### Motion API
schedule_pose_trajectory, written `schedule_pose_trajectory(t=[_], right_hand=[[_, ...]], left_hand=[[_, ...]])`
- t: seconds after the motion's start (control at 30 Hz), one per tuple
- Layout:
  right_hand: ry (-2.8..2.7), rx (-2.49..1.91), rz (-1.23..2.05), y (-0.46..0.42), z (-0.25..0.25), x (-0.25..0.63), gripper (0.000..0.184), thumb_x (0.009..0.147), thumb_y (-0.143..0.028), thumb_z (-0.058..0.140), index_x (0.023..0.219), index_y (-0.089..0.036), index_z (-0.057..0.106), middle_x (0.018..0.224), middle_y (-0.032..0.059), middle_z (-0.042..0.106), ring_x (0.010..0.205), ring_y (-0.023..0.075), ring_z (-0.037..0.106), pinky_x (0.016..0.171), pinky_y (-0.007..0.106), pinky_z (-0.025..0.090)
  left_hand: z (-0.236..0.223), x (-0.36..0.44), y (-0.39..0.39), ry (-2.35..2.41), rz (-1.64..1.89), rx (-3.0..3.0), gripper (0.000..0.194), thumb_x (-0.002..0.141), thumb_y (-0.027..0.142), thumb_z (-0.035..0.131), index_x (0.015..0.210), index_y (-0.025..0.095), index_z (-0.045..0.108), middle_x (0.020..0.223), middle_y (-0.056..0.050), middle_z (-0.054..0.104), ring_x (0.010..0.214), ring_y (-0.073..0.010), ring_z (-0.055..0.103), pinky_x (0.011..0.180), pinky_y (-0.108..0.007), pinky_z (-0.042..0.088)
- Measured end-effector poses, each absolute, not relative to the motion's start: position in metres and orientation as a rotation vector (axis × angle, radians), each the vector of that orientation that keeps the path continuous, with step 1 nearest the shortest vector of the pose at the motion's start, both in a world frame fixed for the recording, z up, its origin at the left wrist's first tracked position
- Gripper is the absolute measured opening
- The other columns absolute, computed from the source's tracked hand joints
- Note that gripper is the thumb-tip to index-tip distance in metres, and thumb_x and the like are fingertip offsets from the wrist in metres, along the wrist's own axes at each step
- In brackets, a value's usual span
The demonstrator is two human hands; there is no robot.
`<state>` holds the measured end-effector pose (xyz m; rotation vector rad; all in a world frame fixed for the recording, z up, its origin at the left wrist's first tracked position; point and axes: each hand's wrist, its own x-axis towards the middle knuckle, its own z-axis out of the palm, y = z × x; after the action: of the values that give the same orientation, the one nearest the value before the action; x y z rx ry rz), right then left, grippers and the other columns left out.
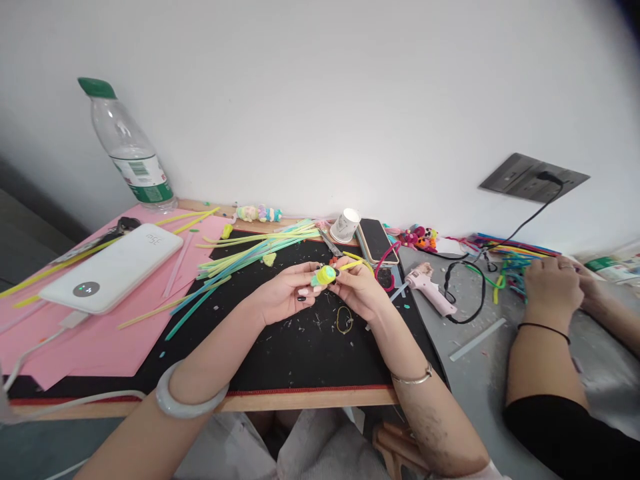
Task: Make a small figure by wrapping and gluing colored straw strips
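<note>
Above the black mat, my left hand [290,292] pinches a small coiled pipe-cleaner figure [326,275], yellow on top and green at the lower left. On its other side, my right hand [361,288] has its fingers closed on a yellow pipe cleaner [353,264] that runs up and right from the figure. Whether that strand joins the coil is hidden by the fingers. Just below my hands lies a thin rubber band [345,320]. Loose green, blue and yellow pipe cleaners [260,245] are spread left of the hands.
Pink paper [145,340] carries a white power bank [115,267]; a plastic bottle [133,153] stands behind. A paper cup [345,225], a phone [377,241] and a pink glue gun [431,290] sit to the right. A co-worker's hands [555,283] are farther right.
</note>
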<state>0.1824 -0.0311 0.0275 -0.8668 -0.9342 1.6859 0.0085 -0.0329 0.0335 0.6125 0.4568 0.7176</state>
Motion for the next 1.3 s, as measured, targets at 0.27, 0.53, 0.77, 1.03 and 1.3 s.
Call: schedule_pose_trajectory(t=[0.27,0.53,0.77,1.03,1.3], right_hand=[[-1.202,-1.158,1.278,-0.031,0.03,0.188,0.022,0.058,-0.024,0.078,0.071,-0.017,0.062,0.058,-0.0035,0.06,0.051,0.0074,0.053,0.053,0.02,0.042],[-1.454,-1.207,0.904,-0.038,0.036,0.179,0.013,0.081,-0.033,0.056,0.083,-0.02,0.056,0.07,0.0018,0.068,0.066,0.016,0.064,0.068,0.029,0.048],[-1.623,-1.213,0.654,-0.042,0.036,0.178,0.013,0.082,-0.031,0.055,0.078,-0.021,0.062,0.084,0.005,0.068,0.076,0.0187,0.063,0.07,0.03,0.047],[-1.755,-1.103,0.474,-0.041,0.036,0.179,0.009,0.081,-0.022,0.057,0.079,-0.023,0.066,0.084,0.0042,0.067,0.084,0.0192,0.061,0.078,0.033,0.046],[-1.788,-1.11,0.48,-0.043,0.039,0.178,0.01,0.08,-0.023,0.058,0.079,-0.025,0.068,0.081,0.0035,0.067,0.081,0.0202,0.06,0.076,0.035,0.046]], left_hand=[[0.019,0.017,-0.035,0.778,0.755,1.397,0.021,0.079,0.03,0.057,0.082,0.021,0.039,0.058,0.006,0.052,0.046,-0.006,0.042,0.045,-0.018,0.032],[0.011,0.017,-0.032,1.039,0.921,1.585,0.015,0.076,0.027,0.056,0.082,0.021,0.044,0.058,0.005,0.055,0.047,-0.01,0.053,0.048,-0.022,0.042],[0.012,0.019,-0.03,1.11,1.022,1.345,0.012,0.072,0.022,0.061,0.081,0.018,0.054,0.062,0.0,0.062,0.052,-0.0136,0.062,0.052,-0.025,0.052],[0.011,0.018,-0.026,1.148,1.061,1.232,0.016,0.07,0.016,0.063,0.086,0.015,0.06,0.068,-0.003,0.064,0.058,-0.0139,0.063,0.059,-0.028,0.055],[0.011,0.017,-0.026,1.19,1.085,1.293,0.014,0.072,0.022,0.062,0.084,0.015,0.064,0.072,-0.005,0.066,0.059,-0.0146,0.063,0.06,-0.029,0.054]])
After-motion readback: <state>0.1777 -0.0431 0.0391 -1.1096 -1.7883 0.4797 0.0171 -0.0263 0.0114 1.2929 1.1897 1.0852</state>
